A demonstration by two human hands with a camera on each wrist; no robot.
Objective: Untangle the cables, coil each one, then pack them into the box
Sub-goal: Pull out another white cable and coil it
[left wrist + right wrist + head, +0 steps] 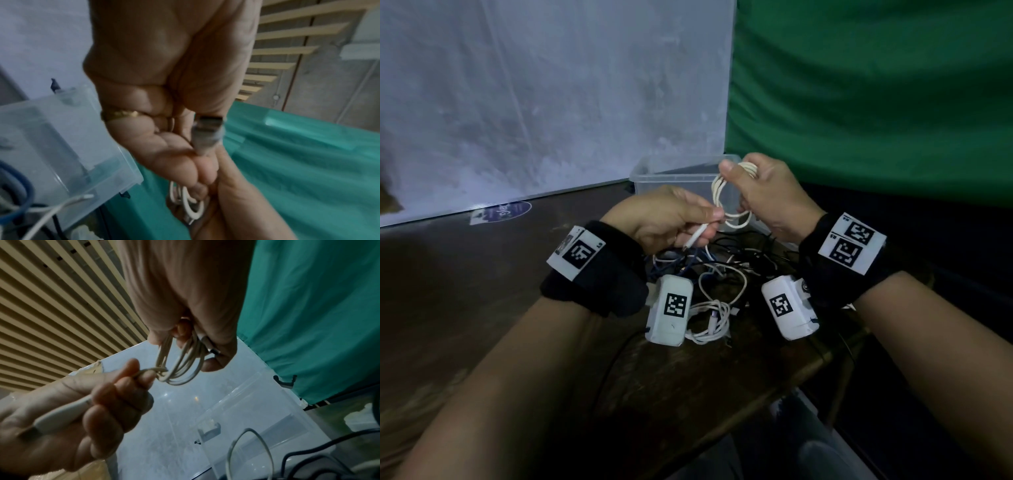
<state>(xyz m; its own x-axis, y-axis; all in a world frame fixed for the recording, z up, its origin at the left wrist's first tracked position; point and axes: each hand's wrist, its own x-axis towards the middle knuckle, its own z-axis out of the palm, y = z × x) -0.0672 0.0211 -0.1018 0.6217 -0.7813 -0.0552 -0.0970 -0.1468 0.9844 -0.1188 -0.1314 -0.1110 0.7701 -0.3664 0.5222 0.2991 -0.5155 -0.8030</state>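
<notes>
My right hand [753, 186] grips a coiled white cable [726, 202] by its top, the loops [180, 368] hanging down in front of the clear plastic box [654, 171]. One plug end [211, 348] lies under the right thumb. My left hand [678, 221] pinches the cable's other end, a white plug [697, 238] that sticks out toward me, and holds it against the bottom of the loops. In the left wrist view the plug [207, 133] sits between thumb and fingers. Both hands are raised above a tangle of cables [722, 274] on the table.
The tangle holds black, blue and white cables [709, 318] on a dark wooden table [482, 291]. A round sticker [506, 210] lies at the back left. Behind stand a white board and a green cloth [876, 85]. The table edge runs close on the right.
</notes>
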